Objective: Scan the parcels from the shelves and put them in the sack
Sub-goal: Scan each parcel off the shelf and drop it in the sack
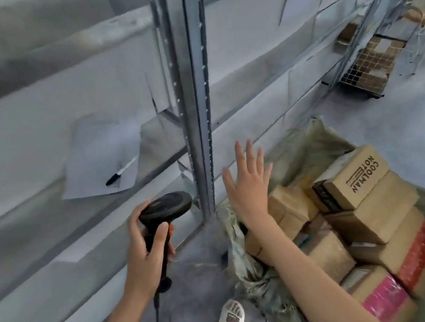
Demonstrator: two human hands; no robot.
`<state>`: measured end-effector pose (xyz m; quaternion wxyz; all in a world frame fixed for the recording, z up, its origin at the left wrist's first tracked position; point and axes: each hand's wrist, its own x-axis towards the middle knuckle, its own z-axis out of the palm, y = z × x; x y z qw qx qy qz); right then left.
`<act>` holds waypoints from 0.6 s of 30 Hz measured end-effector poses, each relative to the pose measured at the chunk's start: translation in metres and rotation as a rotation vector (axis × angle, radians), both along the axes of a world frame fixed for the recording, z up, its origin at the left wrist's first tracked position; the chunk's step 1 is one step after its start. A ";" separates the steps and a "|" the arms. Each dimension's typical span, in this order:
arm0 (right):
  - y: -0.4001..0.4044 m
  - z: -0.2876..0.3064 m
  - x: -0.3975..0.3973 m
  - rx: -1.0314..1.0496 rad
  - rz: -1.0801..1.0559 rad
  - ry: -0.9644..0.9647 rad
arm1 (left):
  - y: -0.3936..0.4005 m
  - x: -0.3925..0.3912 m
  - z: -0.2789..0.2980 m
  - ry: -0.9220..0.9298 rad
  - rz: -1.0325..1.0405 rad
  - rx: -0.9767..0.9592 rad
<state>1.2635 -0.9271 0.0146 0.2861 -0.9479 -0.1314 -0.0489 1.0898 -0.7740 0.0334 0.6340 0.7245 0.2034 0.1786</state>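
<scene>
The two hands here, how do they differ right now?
The left hand grips a black barcode scanner by its handle, fingers curled round it; the right hand holds nothing, fingers straight and spread. The left hand is low, near the shelf; the right hand is raised in the air beside the sack of parcels. Both are bare.

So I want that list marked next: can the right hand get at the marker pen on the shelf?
Probably yes: the right hand is open and empty, and the marker pen lies exposed on the paper sheet, though the shelf upright stands between.
</scene>
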 end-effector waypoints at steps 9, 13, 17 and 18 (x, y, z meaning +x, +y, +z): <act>0.116 -0.019 -0.217 -0.088 0.568 0.083 | 0.043 -0.237 -0.003 0.007 0.493 0.032; 0.147 -0.015 -0.321 -0.128 0.773 0.089 | 0.043 -0.359 0.005 0.000 0.716 0.047; 0.176 -0.005 -0.416 -0.145 0.975 0.083 | 0.041 -0.456 0.020 -0.050 0.912 0.093; 0.183 -0.002 -0.437 -0.148 1.026 0.081 | 0.039 -0.477 0.024 -0.066 0.955 0.100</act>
